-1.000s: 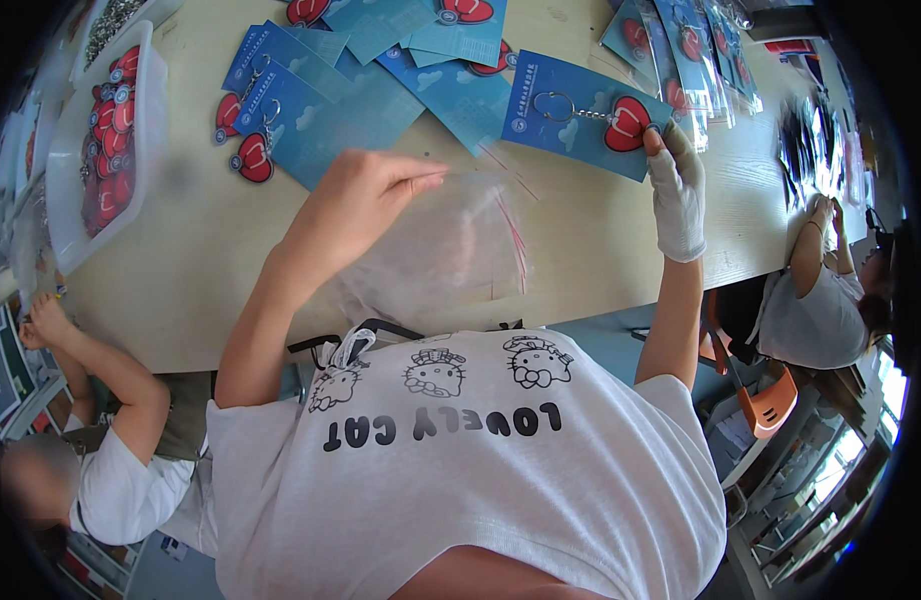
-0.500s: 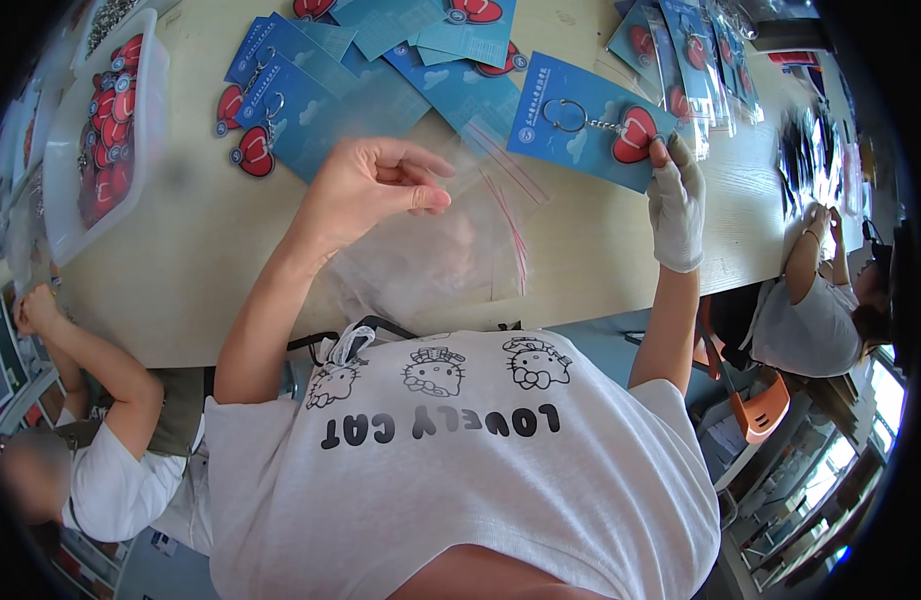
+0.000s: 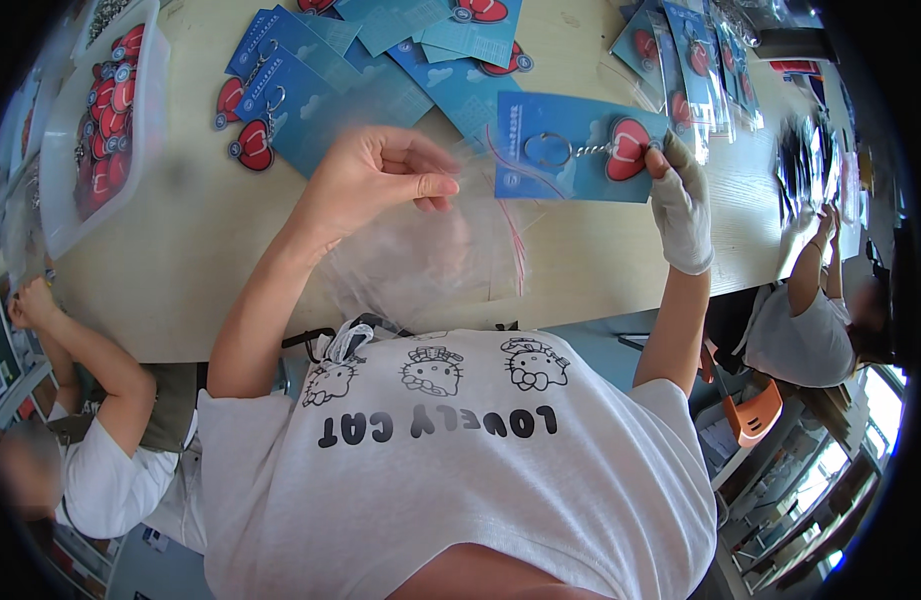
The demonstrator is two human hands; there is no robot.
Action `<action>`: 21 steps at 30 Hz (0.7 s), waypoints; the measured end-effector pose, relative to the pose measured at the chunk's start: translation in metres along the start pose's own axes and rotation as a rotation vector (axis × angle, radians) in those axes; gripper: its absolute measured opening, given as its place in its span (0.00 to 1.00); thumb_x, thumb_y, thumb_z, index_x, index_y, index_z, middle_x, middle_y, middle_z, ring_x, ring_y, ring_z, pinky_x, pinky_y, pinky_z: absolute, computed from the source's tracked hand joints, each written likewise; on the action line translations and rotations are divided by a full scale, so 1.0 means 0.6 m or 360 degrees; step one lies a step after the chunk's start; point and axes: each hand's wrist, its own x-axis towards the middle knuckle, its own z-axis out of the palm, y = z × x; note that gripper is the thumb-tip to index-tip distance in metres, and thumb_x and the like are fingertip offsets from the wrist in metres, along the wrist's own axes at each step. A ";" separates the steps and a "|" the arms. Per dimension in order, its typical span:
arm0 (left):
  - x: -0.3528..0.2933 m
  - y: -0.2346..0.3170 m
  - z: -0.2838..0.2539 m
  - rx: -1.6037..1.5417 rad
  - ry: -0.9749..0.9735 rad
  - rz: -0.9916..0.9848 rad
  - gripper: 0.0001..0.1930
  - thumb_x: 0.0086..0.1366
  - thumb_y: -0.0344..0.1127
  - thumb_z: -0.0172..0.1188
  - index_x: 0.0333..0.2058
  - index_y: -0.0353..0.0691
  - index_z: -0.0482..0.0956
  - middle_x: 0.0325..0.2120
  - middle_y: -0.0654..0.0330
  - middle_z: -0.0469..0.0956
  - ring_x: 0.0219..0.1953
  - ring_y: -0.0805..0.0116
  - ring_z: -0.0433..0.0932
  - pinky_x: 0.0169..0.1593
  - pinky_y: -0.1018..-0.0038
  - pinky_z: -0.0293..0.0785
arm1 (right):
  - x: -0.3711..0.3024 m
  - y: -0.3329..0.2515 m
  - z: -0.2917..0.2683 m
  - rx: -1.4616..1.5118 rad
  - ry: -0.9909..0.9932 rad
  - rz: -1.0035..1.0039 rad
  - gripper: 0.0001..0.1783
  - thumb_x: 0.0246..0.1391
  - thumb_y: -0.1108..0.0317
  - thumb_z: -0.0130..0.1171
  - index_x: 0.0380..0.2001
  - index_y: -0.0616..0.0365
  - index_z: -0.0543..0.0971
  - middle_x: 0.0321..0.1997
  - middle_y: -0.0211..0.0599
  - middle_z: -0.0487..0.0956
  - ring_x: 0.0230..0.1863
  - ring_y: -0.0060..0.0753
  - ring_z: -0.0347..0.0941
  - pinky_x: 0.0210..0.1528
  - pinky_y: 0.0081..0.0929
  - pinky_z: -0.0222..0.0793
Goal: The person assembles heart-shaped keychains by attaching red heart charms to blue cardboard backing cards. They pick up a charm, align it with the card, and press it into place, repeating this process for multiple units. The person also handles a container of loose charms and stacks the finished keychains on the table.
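Observation:
My right hand (image 3: pixel 683 215), in a white partly fingerless covering, pinches the right end of a blue card (image 3: pixel 585 185). On that card lies a red heart keychain (image 3: pixel 627 150) with a silver chain and ring, the ring toward the card's left end. My bare left hand (image 3: pixel 380 180) is closed in a pinch on a clear zip bag (image 3: pixel 485 170), whose see-through film is hard to make out. The red zip line of this bag crosses the card's left end. More clear zip bags (image 3: pixel 410 270) lie on the table below my left hand.
Blue cards (image 3: pixel 315 110) with heart keychains lie heaped at the far middle. Packed cards (image 3: pixel 695 60) lie at the far right. A white bin (image 3: pixel 145 175) of red heart keychains stands on the left. One person (image 3: pixel 120 470) sits at left, another (image 3: pixel 800 330) at right.
The card in my right hand has come nearer and turned more level. Its left end now meets the zip bag's opening by my left hand, which has shifted only slightly.

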 end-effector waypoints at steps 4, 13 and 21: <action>0.002 0.007 0.005 0.0007 -0.0010 0.0017 0.07 0.57 0.25 0.64 0.35 0.31 0.80 0.25 0.57 0.81 0.27 0.72 0.81 0.33 0.79 0.77 | 0.004 -0.016 -0.023 -0.0212 -0.0260 0.0084 0.18 0.59 0.61 0.54 0.46 0.65 0.74 0.31 0.23 0.71 0.32 0.15 0.60 0.37 0.13 0.57; 0.020 0.007 0.021 0.0022 -0.0141 0.0201 0.07 0.58 0.25 0.64 0.35 0.29 0.79 0.27 0.57 0.82 0.29 0.74 0.80 0.36 0.79 0.78 | 0.033 -0.068 -0.017 -0.0467 -0.0721 0.0273 0.15 0.55 0.72 0.48 0.44 0.68 0.73 0.29 0.24 0.70 0.30 0.14 0.60 0.33 0.14 0.59; 0.017 0.028 0.008 0.0493 -0.0227 0.0164 0.10 0.56 0.32 0.68 0.25 0.30 0.80 0.21 0.62 0.79 0.24 0.82 0.73 0.28 0.82 0.66 | 0.012 -0.046 0.013 -0.0167 -0.0505 0.0173 0.13 0.55 0.76 0.49 0.43 0.68 0.74 0.32 0.24 0.72 0.33 0.12 0.62 0.37 0.13 0.61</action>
